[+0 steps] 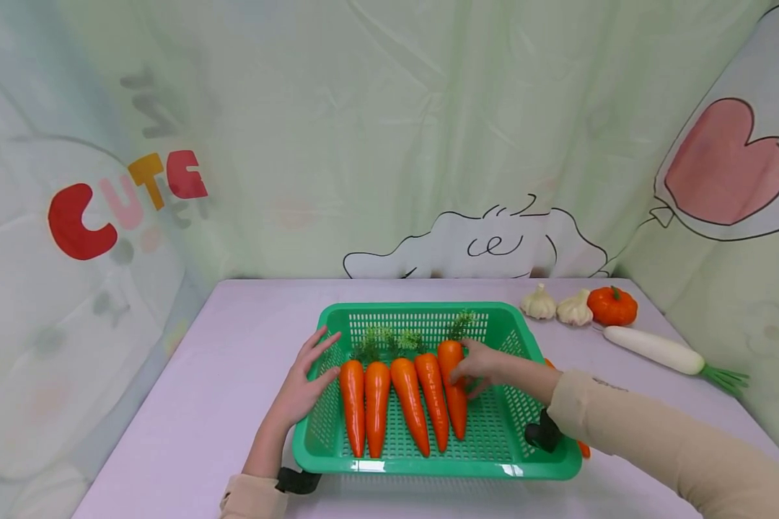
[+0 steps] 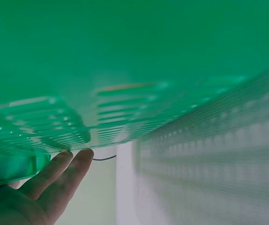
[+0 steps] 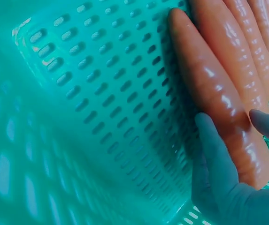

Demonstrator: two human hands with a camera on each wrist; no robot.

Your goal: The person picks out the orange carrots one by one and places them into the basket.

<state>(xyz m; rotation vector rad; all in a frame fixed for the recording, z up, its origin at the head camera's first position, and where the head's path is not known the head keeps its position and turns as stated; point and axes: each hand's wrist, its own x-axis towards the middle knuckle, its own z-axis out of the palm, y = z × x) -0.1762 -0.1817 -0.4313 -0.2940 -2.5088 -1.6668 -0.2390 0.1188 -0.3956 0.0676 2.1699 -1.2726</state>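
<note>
Several orange carrots (image 1: 409, 404) with feathery green tops lie side by side in a green plastic basket (image 1: 428, 470), tips towards me. My right hand (image 1: 480, 364) reaches over the basket's right side and pinches the rightmost carrot (image 1: 451, 389) near its thick end. In the right wrist view, the thumb and fingers (image 3: 214, 145) lie on either side of this carrot (image 3: 214, 89), which rests against its neighbour. My left hand (image 1: 305, 386) is at the basket's left rim, fingers spread and fairly straight. From the left wrist, its fingertips show right under the basket's slotted wall (image 2: 125, 108).
Two garlic bulbs (image 1: 539, 303), an orange pumpkin (image 1: 613, 306) and a white radish (image 1: 656, 349) with green leaves lie at the back right of the pale table (image 1: 234, 346). Another orange piece (image 1: 584, 449) shows beyond the basket's right side, mostly hidden. A printed curtain (image 1: 363, 144) hangs behind.
</note>
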